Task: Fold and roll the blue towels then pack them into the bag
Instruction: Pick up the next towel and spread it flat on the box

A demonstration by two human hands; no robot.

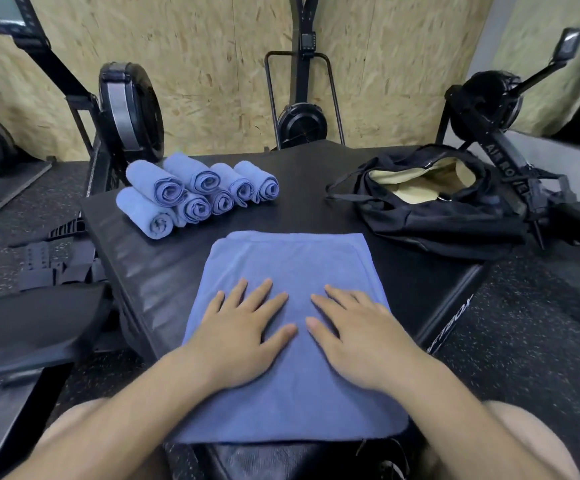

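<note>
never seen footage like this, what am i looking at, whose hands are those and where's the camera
No machine here, just a person. The single picture comes from a wide-angle camera worn on their head, looking forward and down, so the arms enter from the bottom. The left hand and right hand lie flat, fingers straight, on a blue towel spread on a black padded bench. Nothing is gripped. On the left sits a pile of rolled towels; on the right lies a black bag, open, showing a pale lining. Exercise machines stand by the wall.
</note>
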